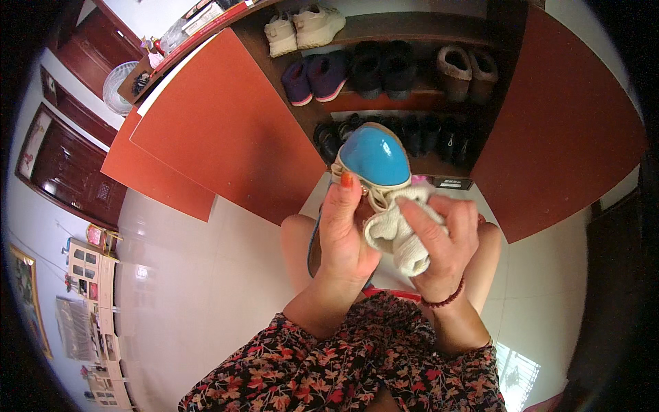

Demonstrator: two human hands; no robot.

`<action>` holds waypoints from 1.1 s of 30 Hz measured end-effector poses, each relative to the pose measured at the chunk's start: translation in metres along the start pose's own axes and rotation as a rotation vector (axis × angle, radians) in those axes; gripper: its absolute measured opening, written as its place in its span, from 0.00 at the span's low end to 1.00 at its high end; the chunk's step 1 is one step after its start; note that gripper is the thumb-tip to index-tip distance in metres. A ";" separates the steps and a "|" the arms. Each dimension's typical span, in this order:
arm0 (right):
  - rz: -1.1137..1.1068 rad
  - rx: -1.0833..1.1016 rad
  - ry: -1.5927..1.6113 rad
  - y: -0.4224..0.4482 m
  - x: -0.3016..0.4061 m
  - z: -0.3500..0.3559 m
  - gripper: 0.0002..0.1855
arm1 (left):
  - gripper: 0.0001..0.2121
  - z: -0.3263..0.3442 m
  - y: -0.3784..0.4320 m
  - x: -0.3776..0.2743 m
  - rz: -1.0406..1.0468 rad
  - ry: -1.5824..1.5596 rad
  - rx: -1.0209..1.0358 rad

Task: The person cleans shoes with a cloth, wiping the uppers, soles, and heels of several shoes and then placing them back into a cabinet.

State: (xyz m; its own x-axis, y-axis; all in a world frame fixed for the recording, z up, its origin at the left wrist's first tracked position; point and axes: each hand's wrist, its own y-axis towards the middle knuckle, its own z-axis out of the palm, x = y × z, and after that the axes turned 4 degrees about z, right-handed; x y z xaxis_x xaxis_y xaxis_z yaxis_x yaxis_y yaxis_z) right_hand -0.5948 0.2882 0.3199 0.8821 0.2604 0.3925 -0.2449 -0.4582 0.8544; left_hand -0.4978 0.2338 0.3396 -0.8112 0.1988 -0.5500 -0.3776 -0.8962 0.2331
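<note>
My left hand (342, 232) grips a shoe with a glossy blue toe cap (377, 156), its thumb lying along the shoe's side near a cream trim. The blue toe points away from me, towards the cabinet. In my right hand (447, 234) is a bunched off-white knit cloth (406, 232), perhaps a glove or sock. The cloth touches the shoe just behind the blue cap. Part of the shoe's body is hidden behind my hands and the cloth.
Before me stands a shoe cabinet with orange-red doors (206, 123) (566, 123) swung wide. Its shelves hold white sneakers (319, 27), purple slippers (327, 76), brown fur-lined shoes (455, 72) and several black shoes (432, 133). A dark box (453, 183) sits low down. Pale tiles (206, 288) cover the floor.
</note>
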 end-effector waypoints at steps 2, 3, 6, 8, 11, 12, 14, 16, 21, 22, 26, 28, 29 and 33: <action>-0.008 0.000 0.007 0.004 0.001 0.001 0.21 | 0.16 -0.003 -0.002 0.001 -0.026 0.009 -0.055; -0.026 -0.004 0.009 0.006 0.001 0.001 0.21 | 0.16 -0.004 -0.001 0.001 -0.027 0.007 -0.051; 0.061 0.012 0.184 -0.012 0.005 0.012 0.21 | 0.16 -0.017 0.002 -0.006 -0.042 -0.056 0.009; 0.268 0.027 0.505 -0.037 0.005 0.021 0.22 | 0.15 -0.005 0.004 -0.007 -0.068 -0.172 -0.035; 0.525 -0.002 0.805 -0.057 0.012 0.029 0.20 | 0.13 -0.006 0.011 -0.006 -0.118 -0.354 -0.121; 0.526 -0.006 0.807 -0.056 0.011 0.029 0.20 | 0.13 -0.009 0.013 -0.007 -0.145 -0.420 -0.084; 0.439 -0.035 0.771 -0.048 0.007 0.032 0.20 | 0.14 -0.021 0.016 -0.007 -0.225 -0.530 0.056; 0.424 -0.103 0.754 -0.021 0.004 0.025 0.19 | 0.15 -0.027 0.012 -0.004 -0.155 -0.521 0.009; 0.388 -0.134 0.797 -0.040 0.007 0.041 0.19 | 0.15 -0.022 0.013 -0.014 -0.128 -0.561 0.189; 0.505 -0.101 0.853 -0.054 0.009 0.047 0.17 | 0.15 -0.015 0.016 -0.017 -0.154 -0.676 0.173; 0.826 0.018 0.982 -0.079 0.020 0.062 0.15 | 0.16 -0.018 0.014 -0.028 -0.192 -0.845 0.161; 0.732 -0.004 0.956 -0.067 0.022 0.061 0.16 | 0.16 -0.024 0.013 -0.037 -0.182 -0.851 0.132; 0.738 -0.015 0.956 -0.058 0.021 0.057 0.16 | 0.16 -0.029 0.013 -0.036 -0.176 -0.881 0.102; 0.379 -0.156 0.768 -0.023 0.021 0.039 0.19 | 0.18 -0.045 0.017 -0.023 -0.007 -0.311 -0.147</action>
State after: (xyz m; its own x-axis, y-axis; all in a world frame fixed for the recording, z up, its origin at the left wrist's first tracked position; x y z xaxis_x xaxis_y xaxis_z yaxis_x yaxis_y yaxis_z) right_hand -0.5544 0.2710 0.2952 0.2278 0.6408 0.7331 -0.5688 -0.5235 0.6343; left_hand -0.4659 0.1958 0.3198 -0.9146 0.2964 -0.2750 -0.3338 -0.9373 0.0998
